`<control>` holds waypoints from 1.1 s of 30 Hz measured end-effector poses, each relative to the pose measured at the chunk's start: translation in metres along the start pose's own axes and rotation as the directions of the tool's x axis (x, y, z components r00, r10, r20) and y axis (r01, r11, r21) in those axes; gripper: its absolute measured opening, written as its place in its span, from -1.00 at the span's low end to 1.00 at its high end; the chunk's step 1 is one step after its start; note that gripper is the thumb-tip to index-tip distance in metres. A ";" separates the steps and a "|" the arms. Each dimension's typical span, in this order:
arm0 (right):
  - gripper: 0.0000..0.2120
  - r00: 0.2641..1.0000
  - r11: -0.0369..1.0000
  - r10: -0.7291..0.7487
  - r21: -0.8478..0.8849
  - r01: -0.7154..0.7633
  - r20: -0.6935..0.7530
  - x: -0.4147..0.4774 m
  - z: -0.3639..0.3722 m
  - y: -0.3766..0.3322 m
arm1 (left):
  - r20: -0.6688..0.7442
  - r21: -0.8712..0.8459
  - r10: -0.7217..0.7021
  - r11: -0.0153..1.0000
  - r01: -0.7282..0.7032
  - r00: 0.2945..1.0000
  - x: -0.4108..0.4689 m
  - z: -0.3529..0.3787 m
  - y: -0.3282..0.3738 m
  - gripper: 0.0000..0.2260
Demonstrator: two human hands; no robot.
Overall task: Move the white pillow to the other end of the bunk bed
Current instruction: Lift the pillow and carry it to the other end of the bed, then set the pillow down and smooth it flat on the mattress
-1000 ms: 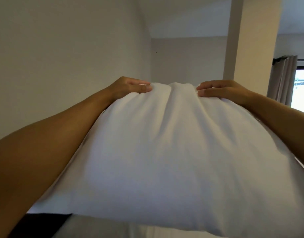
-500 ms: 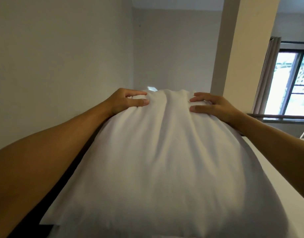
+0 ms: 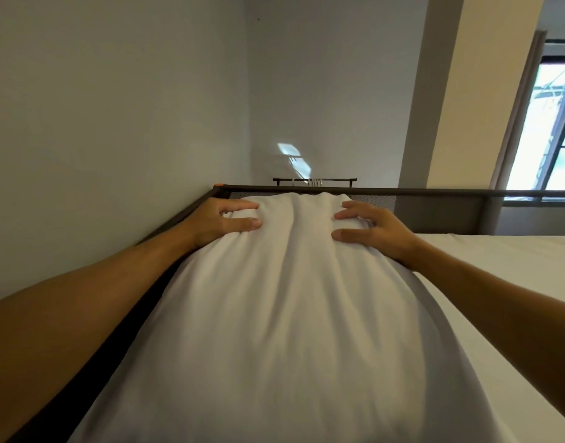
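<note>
The white pillow (image 3: 284,314) fills the middle of the view, lying lengthwise on the upper bunk's white mattress (image 3: 498,266), its far end near the dark end rail (image 3: 402,191). My left hand (image 3: 223,220) grips the pillow's far left corner, fingers curled into the fabric. My right hand (image 3: 370,228) presses on the far right corner, fingers spread and bent onto the cloth. Both arms reach forward along the pillow's sides.
A pale wall (image 3: 115,123) runs close along the left of the bed, with a dark side rail (image 3: 166,228) against it. A cream pillar (image 3: 450,91) and a window (image 3: 549,129) with a curtain stand at the right. A small dark rack (image 3: 314,180) shows beyond the end rail.
The pillow has come down from raised height onto the mattress and slid toward the far rail. The view has tilted down, so the bed's rail and mattress have come into sight.
</note>
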State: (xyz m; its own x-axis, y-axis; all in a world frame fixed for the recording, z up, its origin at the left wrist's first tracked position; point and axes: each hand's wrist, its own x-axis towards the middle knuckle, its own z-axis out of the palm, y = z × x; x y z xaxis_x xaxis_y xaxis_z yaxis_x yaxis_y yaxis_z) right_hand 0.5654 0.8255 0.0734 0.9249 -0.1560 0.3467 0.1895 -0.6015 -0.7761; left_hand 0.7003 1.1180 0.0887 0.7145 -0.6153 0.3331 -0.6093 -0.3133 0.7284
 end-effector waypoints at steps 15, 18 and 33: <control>-0.60 0.997 0.999 0.051 -0.004 -0.051 0.051 -0.010 0.033 0.036 | 0.001 -0.040 -0.078 0.996 0.078 0.997 -0.020 0.022 -0.045 -0.44; -0.60 0.998 0.999 0.042 -0.004 -0.041 0.048 -0.008 0.034 0.036 | -0.005 -0.030 -0.066 0.997 0.066 0.998 -0.018 0.022 -0.050 -0.22; -0.60 0.998 0.999 0.049 0.007 -0.049 0.030 -0.006 0.041 0.032 | -0.002 -0.065 -0.113 0.992 0.113 0.994 -0.021 0.014 -0.045 -0.61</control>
State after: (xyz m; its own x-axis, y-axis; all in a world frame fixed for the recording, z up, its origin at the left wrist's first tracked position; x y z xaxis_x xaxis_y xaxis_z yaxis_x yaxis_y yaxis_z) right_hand 0.5795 0.8390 0.0250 0.9425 -0.1617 0.2924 0.1460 -0.5879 -0.7956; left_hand 0.7077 1.1346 0.0408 0.7793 -0.5748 0.2497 -0.5013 -0.3328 0.7987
